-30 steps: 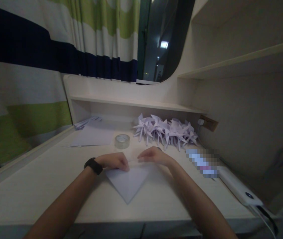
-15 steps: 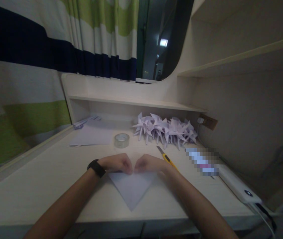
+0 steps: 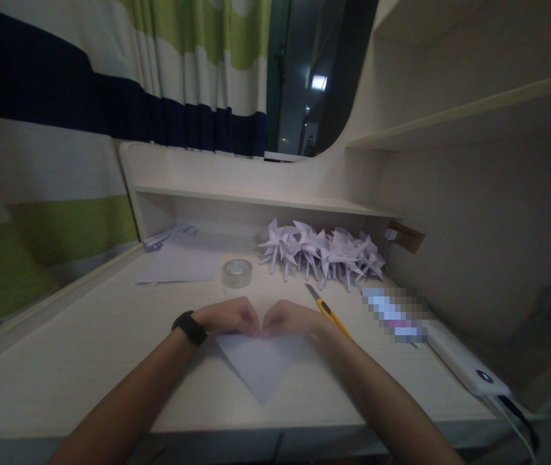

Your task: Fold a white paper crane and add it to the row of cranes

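A white sheet of paper (image 3: 261, 368) folded into a triangle lies on the desk, one corner pointing toward me. My left hand (image 3: 231, 316), below a dark wristband, is closed at the left part of the paper's far edge. Close beside it my right hand (image 3: 287, 318) is closed on the same edge, fingertips almost meeting the left ones. Both hands bend inward, and their fingertips are partly hidden. To the right of my right hand rests a yellow utility knife (image 3: 328, 311) with its blade out. A roll of clear tape (image 3: 237, 274) sits behind my left hand.
Several white paper pinwheels (image 3: 323, 252) are heaped at the back. Sheets of paper (image 3: 183, 258) lie at the back left. On the right are a blurred-out object (image 3: 394, 314) and a white power strip (image 3: 464, 358) with cables. A shelf (image 3: 265, 200) runs above the desk's back.
Both hands and the folded paper have shifted very slightly to the right. The paper's near corner has moved a little away from me. The other things stay in place.
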### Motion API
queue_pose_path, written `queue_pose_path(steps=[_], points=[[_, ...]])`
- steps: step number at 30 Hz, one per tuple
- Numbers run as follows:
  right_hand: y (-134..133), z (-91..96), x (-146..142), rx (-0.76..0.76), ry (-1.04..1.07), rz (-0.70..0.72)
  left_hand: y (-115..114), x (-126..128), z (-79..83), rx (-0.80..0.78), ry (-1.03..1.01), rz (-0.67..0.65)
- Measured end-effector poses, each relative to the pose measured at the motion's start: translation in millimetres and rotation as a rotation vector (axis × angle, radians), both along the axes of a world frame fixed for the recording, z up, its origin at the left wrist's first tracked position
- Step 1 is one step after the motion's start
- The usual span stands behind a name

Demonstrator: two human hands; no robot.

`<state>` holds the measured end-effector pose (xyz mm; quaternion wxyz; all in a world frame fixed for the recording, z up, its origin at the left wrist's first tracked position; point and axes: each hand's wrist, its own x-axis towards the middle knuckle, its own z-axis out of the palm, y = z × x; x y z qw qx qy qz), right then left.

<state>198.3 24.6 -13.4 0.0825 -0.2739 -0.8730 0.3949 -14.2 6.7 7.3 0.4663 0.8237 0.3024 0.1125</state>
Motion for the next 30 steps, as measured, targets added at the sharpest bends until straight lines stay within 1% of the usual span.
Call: queue_pose_path(steps=[4, 8, 12, 15, 18, 20, 23, 25, 28, 30], points=[[2, 0.3, 4, -0.01, 0.01, -0.009, 6, -6, -7.4, -0.05, 0.007, 0.018], [4, 6.3, 13, -0.053, 0.01, -0.018, 13, -14, -15.3, -0.064, -0.01, 0.049], [5, 15.7, 24, -0.101, -0.004, -0.07, 14, -19, -11.7, -0.111, -0.067, 0.07], [7, 21.9, 32, -0.128, -0.024, -0.124, 15, -24, -8.2, -0.194, -0.095, 0.082], [10, 24.8, 40, -0.132, -0.022, -0.127, 15, -29, -7.5, -0.301, -0.116, 0.092], [12, 25.0, 44, -0.126, -0.011, -0.117, 16, -33, -7.3, -0.315, -0.13, 0.077], [17, 24.3, 51, -0.136, 0.012, -0.122, 19, -41, -4.8, -0.277, -0.118, 0.05], [19, 23.6, 55, -0.147, 0.032, -0.135, 21, -48, -1.5, -0.236, -0.103, 0.063], [21, 22.5, 57, -0.163, 0.075, -0.178, 23, -55, 3.9, -0.103, -0.116, 0.161], [19, 21.1, 53, -0.175, 0.089, -0.212, 23, -52, 6.2, 0.007, -0.152, 0.256]])
